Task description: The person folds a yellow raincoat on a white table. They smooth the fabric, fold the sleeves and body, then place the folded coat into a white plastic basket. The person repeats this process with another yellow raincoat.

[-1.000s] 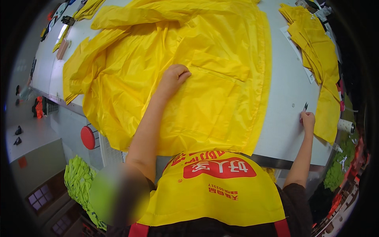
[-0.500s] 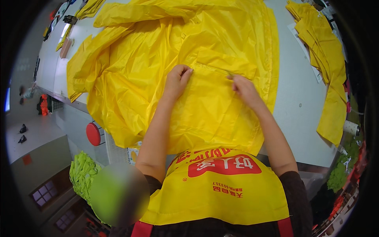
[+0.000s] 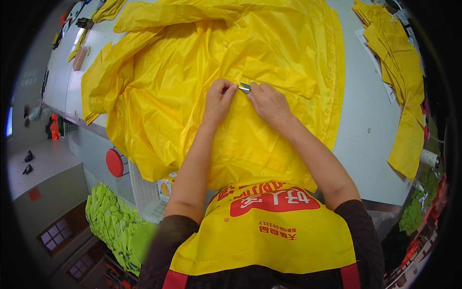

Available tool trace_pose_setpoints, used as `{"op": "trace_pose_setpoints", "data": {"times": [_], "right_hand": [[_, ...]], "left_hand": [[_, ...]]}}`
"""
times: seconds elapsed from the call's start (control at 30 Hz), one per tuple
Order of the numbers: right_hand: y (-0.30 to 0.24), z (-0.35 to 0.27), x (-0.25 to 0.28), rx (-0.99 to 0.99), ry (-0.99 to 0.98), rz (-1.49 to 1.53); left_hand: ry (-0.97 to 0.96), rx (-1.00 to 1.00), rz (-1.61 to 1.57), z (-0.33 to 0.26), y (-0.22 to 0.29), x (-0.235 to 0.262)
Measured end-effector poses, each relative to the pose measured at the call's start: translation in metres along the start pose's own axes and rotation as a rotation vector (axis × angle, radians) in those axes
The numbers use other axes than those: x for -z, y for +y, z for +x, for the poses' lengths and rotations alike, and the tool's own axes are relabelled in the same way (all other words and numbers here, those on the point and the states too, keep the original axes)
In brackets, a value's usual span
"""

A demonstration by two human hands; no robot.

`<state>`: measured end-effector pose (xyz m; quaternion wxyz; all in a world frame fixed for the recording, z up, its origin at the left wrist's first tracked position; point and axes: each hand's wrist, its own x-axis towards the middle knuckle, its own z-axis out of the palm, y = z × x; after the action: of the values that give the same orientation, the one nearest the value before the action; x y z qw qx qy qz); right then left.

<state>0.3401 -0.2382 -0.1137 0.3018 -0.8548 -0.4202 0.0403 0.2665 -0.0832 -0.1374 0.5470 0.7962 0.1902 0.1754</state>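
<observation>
Nearest, a yellow apron of smooth sheet material with red print (image 3: 202,255) covers the person's front, held by two red straps (image 3: 350,276). Both bare forearms reach up past it.

The left hand (image 3: 219,101) is over a large, creased garment of thin, shiny yellow fabric (image 3: 159,96), which spreads directly beneath both hands. Its thumb and index finger are pinched together; whether cloth or a loose thread sits between them is too small to tell.

The right hand (image 3: 269,103), just beside it, is closed around a small pair of metal snips (image 3: 244,88). Their short blades stick out leftward past the thumb, tips right next to the left fingertips. Their long axis slants gently, roughly in line with the upper seam of the rectangular sewn panel below. The left hand is nearer the blade tips, the right at the handle end; whether the blades are parted cannot be told.

Just beyond the snips lies a flat yellow rectangular flap (image 3: 279,79), its long side slanting down to the right.

Farther out, a white tabletop (image 3: 361,154) shows on the right, with a stack of long yellow fabric pieces (image 3: 394,62). At the far left stands a pinkish-brown oblong block (image 3: 80,58).
</observation>
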Motion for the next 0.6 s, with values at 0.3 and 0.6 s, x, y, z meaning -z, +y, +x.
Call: {"op": "trace_pose_setpoints", "data": {"times": [0.3,0.6], "right_hand": [[0.063,0.015,0.035,-0.176,0.293,-0.084],[0.08,-0.018,0.08,-0.111,-0.243,0.106]], "left_hand": [[0.052,0.02,-1.599,0.005,-0.016,0.066],[0.131,0.272,-0.427,0.025,0.039,0.024]]}}
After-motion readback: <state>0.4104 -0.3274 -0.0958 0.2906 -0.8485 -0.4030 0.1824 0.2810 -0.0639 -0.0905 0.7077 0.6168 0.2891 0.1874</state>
